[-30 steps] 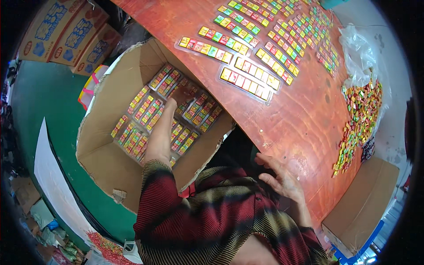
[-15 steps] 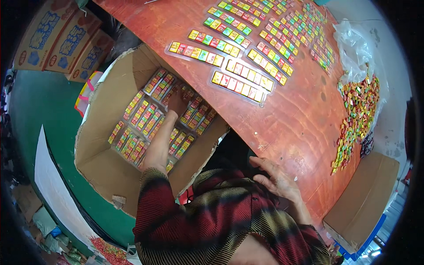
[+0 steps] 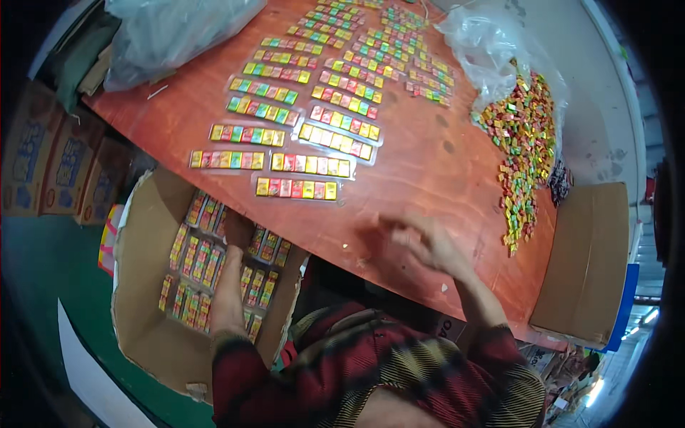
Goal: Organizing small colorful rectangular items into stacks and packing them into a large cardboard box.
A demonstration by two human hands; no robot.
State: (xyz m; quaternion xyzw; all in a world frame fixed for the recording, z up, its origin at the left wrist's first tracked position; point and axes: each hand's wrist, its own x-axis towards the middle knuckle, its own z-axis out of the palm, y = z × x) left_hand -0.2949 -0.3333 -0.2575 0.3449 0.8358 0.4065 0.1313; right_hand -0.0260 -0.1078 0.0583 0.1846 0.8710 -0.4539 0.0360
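My left hand [image 3: 237,232] reaches down into a large open cardboard box [image 3: 146,278] at the table's near left. It lies among packed candy trays [image 3: 203,260], clear packs with rows of small wrapped pieces in red, yellow and green. Shadow hides its fingers, so I cannot tell whether it grips a tray. My right hand [image 3: 428,244] hovers over the reddish table near its front edge, slightly blurred. Its fingers are apart with nothing visible in them. The filled candy tray closest to it on the table is the front one [image 3: 296,189].
More filled trays [image 3: 346,93] cover the far part of the red table [image 3: 421,178]. A heap of loose wrapped candies [image 3: 524,143] spills from a clear bag [image 3: 492,43] at the right. A cardboard box [image 3: 581,264] stands at the right edge. A plastic bag [image 3: 178,36] lies far left.
The view has swung toward the table. My right hand has moved up from the table's edge to over its surface. My left hand stays inside the box.
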